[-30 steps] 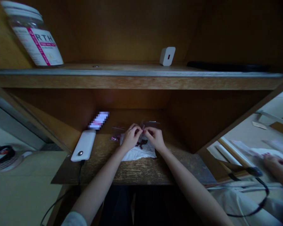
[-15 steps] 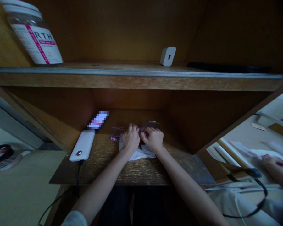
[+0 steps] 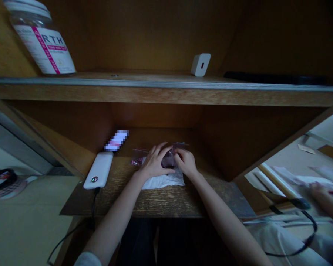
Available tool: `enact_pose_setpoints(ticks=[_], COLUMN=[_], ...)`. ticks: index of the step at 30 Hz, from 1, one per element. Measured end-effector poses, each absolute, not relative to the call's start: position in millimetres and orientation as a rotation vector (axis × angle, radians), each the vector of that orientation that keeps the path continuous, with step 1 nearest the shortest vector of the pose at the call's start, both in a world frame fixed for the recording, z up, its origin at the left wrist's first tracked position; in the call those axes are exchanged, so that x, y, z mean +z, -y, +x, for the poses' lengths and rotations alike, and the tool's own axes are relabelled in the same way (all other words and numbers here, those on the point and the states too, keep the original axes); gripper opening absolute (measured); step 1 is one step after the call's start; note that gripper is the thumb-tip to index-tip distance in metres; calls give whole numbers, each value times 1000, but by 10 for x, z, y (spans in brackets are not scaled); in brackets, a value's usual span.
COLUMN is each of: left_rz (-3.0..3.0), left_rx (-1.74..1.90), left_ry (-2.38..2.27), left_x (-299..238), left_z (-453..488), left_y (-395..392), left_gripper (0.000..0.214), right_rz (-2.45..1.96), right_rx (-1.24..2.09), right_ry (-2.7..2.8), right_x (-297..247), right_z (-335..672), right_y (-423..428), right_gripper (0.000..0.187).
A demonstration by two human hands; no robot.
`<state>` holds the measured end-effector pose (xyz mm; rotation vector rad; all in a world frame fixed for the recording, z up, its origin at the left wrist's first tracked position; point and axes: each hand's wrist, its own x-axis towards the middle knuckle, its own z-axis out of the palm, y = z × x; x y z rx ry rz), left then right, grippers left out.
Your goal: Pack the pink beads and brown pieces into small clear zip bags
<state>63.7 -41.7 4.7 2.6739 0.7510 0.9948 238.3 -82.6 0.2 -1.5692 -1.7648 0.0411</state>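
Your left hand (image 3: 155, 162) is arching over a clear plastic bag (image 3: 168, 160), fingers spread and partly open, tips resting on the plastic. You can't tell from this view if it's pinching anything. Your right hand (image 3: 186, 162) is curling in on the bag's right side, fingers bunched, gripping the plastic.

The bag is sitting between your 2 hands, toward the back edge of the worktop (image 3: 155, 202), on a crumpled white sheet (image 3: 163, 181). Dark contents (image 3: 168, 162) are showing through the plastic; exact type is unclear.

A small clear bag with pink bits (image 3: 137, 161) is lying just left of your left hand. A white power bank (image 3: 99, 170) is lying near the left edge, with a black cable (image 3: 93, 201) running off the front edge. A pixelated flat object (image 3: 117, 140) is lying behind the power bank, near the back-left corner.

Overhead, a wooden shelf (image 3: 166, 84) is carrying a labelled jar (image 3: 44, 48), a small white cube (image 3: 200, 64) and a long black flat item (image 3: 274, 78).

Off to the right, beyond the worktop, a co-worker's hand (image 3: 323, 195) is resting near white paper (image 3: 316, 181). It's too blurred to read its grip.
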Motion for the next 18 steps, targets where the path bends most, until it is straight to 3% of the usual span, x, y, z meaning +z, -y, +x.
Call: enact_pose_setpoints(ticks=[18], left_rz=[2685], left_rx=[1006], left_ry=[-899], left_x=[72], left_z=[634], left_y=[449], left_gripper=[74], right_rz=[-1457], right_rx=[81], right_ry=[1760], right_x=[-2], right_z=[2324], right_y=[856], right_gripper=[29])
